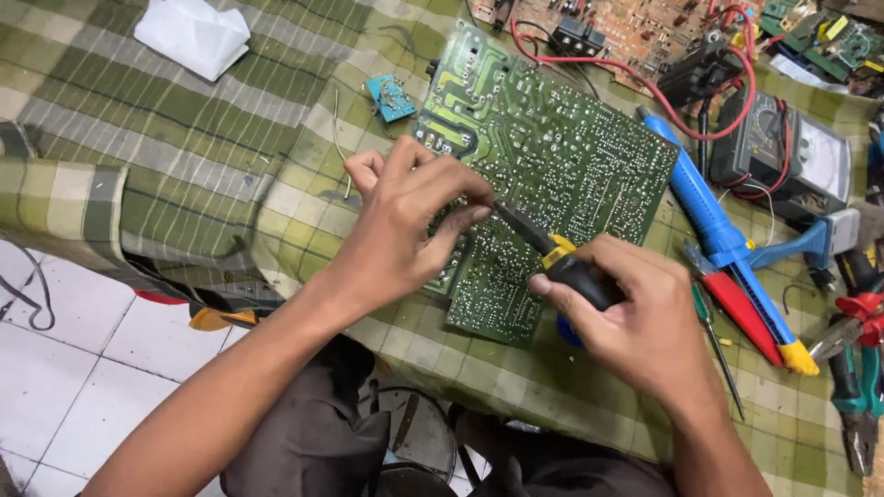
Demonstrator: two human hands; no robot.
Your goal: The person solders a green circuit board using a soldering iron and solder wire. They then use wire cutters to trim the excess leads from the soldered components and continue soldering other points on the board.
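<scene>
Right hand (pixel 635 322) fist-wrapped round soldering iron (pixel 552 253), tip on green circuit board (pixel 543 175). Left hand (pixel 405 230) fingers pressed together on board beside tip. Soldering seemingly mid-way; joints remaining unclear.

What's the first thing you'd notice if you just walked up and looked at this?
The big green circuit board in the middle of the checked cloth grabs the eye first. The left hand rests on it, and the right hand holds a black and yellow tool with its tip on the board. To the right lie a blue pump tool and a meter.
</scene>
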